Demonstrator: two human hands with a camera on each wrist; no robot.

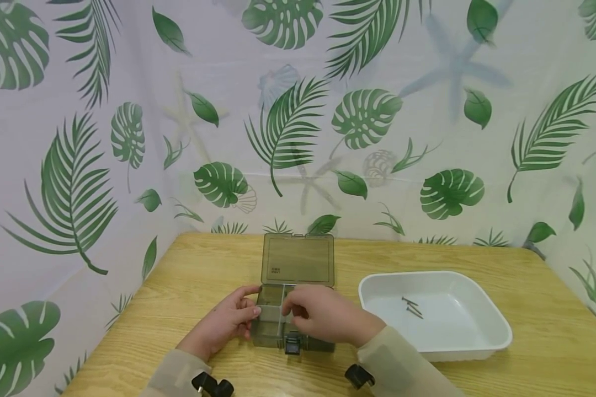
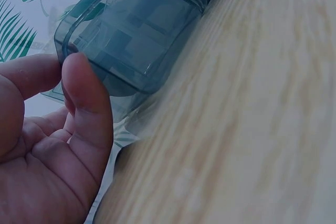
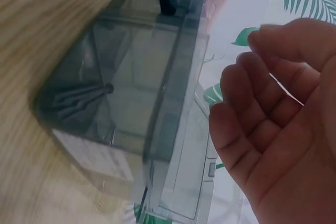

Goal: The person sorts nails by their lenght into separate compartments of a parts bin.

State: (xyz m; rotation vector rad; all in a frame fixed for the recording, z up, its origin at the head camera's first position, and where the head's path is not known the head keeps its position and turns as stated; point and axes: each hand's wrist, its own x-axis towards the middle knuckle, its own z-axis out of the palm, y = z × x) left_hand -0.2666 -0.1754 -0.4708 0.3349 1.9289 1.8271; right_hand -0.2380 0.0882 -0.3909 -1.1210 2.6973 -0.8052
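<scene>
A smoky clear plastic compartment box [image 1: 267, 333] stands on the table, its lid [image 1: 298, 258] raised at the back. My left hand [image 1: 223, 321] holds the box at its left side, thumb and forefinger at the rim; the left wrist view shows the thumb [image 2: 79, 77] against the edge. Over the right half of the box hovers my right hand [image 1: 323, 315], fingers loosely bent. Nothing shows between those fingers in the right wrist view. Several screws [image 3: 79, 100] lie inside the box, seen through its wall. The right hand covers some compartments in the head view.
To the right stands a white plastic tray [image 1: 477, 331] with several screws [image 1: 412, 307] lying in it. A dark latch [image 1: 292, 343] hangs on the box's front. The wooden table [image 1: 218, 256] meets a leaf-patterned cloth [image 1: 298, 198] at the back and left.
</scene>
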